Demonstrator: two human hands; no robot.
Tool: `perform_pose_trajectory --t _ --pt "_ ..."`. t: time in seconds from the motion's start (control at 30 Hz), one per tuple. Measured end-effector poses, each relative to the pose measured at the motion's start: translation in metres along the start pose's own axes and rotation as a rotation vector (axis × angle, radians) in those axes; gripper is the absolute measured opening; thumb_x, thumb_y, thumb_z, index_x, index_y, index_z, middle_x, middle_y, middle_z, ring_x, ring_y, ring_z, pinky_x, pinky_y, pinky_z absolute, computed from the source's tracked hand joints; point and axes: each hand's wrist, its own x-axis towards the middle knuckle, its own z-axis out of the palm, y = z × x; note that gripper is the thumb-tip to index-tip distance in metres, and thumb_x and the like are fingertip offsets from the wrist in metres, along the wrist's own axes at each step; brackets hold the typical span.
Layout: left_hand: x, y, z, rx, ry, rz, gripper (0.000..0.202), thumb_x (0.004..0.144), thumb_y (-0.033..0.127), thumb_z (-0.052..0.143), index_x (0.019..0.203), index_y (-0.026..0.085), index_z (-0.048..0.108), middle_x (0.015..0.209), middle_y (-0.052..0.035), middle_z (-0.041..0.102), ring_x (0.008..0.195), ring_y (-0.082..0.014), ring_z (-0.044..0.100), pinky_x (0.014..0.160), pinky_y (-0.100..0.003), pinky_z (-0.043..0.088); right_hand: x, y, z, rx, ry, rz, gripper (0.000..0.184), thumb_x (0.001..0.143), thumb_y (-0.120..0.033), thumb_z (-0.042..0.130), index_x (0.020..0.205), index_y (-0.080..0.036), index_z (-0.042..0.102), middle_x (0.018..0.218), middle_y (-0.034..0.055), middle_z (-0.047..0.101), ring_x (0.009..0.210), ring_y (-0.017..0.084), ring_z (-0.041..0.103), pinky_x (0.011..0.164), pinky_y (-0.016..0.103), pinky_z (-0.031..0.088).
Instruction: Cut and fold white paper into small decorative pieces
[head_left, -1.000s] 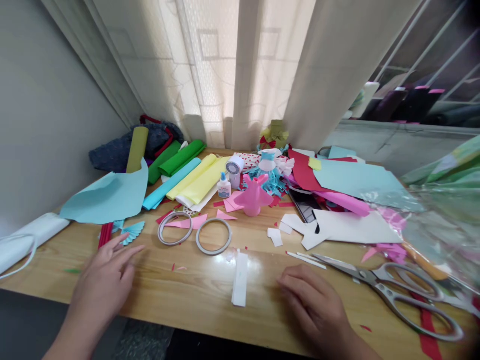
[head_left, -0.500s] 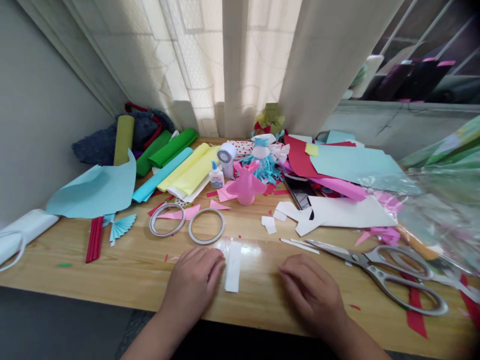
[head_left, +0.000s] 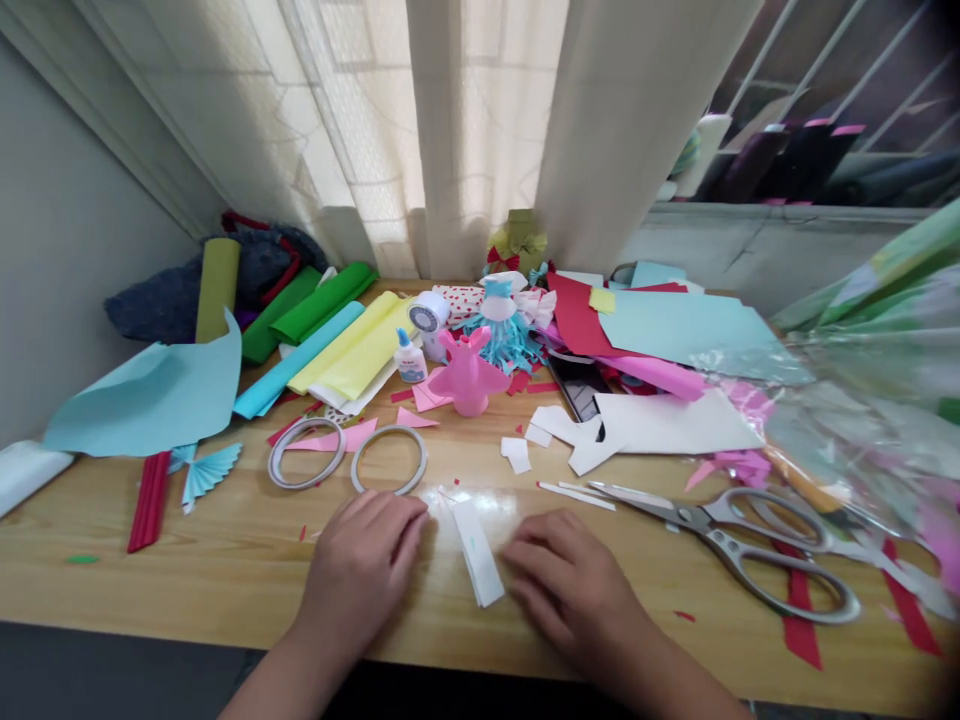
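White paper strip (head_left: 474, 552) lying aslant on the wooden worktop (head_left: 187, 590), between both hands. Left hand (head_left: 360, 572) resting at 9 o'clock from the strip, loosely curled, just beside it and holding nothing. Right hand (head_left: 570, 590) resting at 3 o'clock, spread slightly, hard against or just beside the strip's edge, likewise holding nothing. Two tape rings (head_left: 300, 485) lying at 10 o'clock; steel scissors (head_left: 712, 525) lying at 3 o'clock beyond the right hand; pink paper dress (head_left: 466, 380) standing at 12 o'clock, glue bottle (head_left: 409, 360) and red paper offcuts (head_left: 517, 383) flanking it.
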Motion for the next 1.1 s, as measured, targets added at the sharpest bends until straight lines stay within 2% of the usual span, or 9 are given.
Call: perform_pose_trajectory --t 0.1,0.17,0.27,0.4,0.57,0.67,0.77,0.93,1.1 --pt "0.009 0.009 0.004 -0.013 -0.166 0.081 0.014 0.086 0.015 0.048 0.089 0.019 0.061 0.085 -0.0052 0.062 0.081 -0.0207 0.053 0.074 -0.036 0.042 0.003 -0.007 0.002 -0.084 -0.168 -0.018 0.025 0.078 -0.021 0.061 0.102 -0.022 0.061 0.102 0.0078 0.061 0.091 0.025 0.051 0.078 0.042 0.047" --pt "0.016 0.015 0.007 0.011 -0.291 0.127 0.021 0.085 0.014 0.05 0.1 0.024 0.061 0.104 -0.0062 0.059 0.096 -0.0239 0.05 0.081 -0.04 0.041 0.003 -0.008 0.004 -0.118 -0.211 -0.003 0.018 0.078 -0.023 0.061 0.097 -0.023 0.061 0.106 0.0061 0.059 0.095 0.026 0.048 0.081 0.043 0.044" --pt "0.023 0.018 0.01 0.051 -0.357 0.169 0.023 0.086 0.018 0.05 0.104 0.028 0.061 0.118 -0.0053 0.054 0.106 -0.0262 0.045 0.088 -0.046 0.037 -0.001 -0.003 0.004 -0.118 -0.219 0.035 0.008 0.079 -0.025 0.061 0.086 -0.021 0.06 0.105 0.005 0.059 0.094 0.024 0.047 0.083 0.042 0.041" --pt "0.032 0.021 0.013 0.058 -0.407 0.193 0.013 0.084 0.019 0.055 0.093 0.023 0.063 0.114 -0.0046 0.057 0.107 -0.0262 0.044 0.091 -0.046 0.034 -0.003 0.005 0.0 -0.1 -0.203 0.072 0.01 0.079 -0.026 0.062 0.086 -0.02 0.06 0.099 0.0053 0.06 0.09 0.023 0.048 0.081 0.039 0.04" --pt "0.045 0.024 0.02 -0.006 -0.447 0.335 0.02 0.087 0.022 0.053 0.106 0.022 0.057 0.115 -0.0051 0.058 0.105 -0.0232 0.047 0.092 -0.043 0.032 -0.002 0.006 0.002 -0.132 -0.2 0.05 0.023 0.078 -0.029 0.062 0.1 -0.02 0.059 0.097 0.0064 0.062 0.088 0.023 0.049 0.08 0.04 0.039" --pt "0.052 0.023 0.025 0.001 -0.476 0.451 0.013 0.089 0.024 0.05 0.096 0.021 0.06 0.108 -0.0047 0.061 0.1 -0.0213 0.05 0.089 -0.04 0.034 -0.004 0.006 0.006 -0.176 -0.148 0.004 0.01 0.08 -0.02 0.057 0.089 -0.019 0.062 0.087 0.0058 0.063 0.081 0.022 0.05 0.074 0.036 0.039" --pt "0.063 0.023 0.026 0.008 -0.5 0.492 0.011 0.087 0.02 0.052 0.082 0.018 0.062 0.093 -0.0053 0.065 0.091 -0.0206 0.053 0.083 -0.036 0.036 -0.002 0.007 0.001 -0.131 -0.052 0.034 0.012 0.079 -0.011 0.052 0.081 -0.018 0.062 0.081 0.0059 0.063 0.075 0.019 0.052 0.069 0.033 0.04" --pt "0.091 0.034 0.015 -0.356 -0.653 0.245 0.014 0.083 0.026 0.055 0.093 0.02 0.062 0.085 -0.0018 0.065 0.076 -0.0157 0.057 0.068 -0.026 0.04 0.02 0.014 -0.036 0.195 0.078 0.258 0.012 0.084 -0.015 0.049 0.08 -0.017 0.059 0.075 0.0038 0.061 0.07 0.014 0.056 0.064 0.026 0.043" --pt "0.115 0.039 0.016 -0.718 -0.577 -0.063 0.018 0.083 0.027 0.05 0.073 0.015 0.059 0.061 0.0041 0.053 0.056 -0.0102 0.047 0.052 -0.02 0.032 0.062 0.032 -0.067 0.426 0.125 0.435 0.013 0.084 -0.027 0.052 0.076 -0.018 0.056 0.065 -0.0005 0.058 0.058 0.012 0.053 0.055 0.023 0.042"
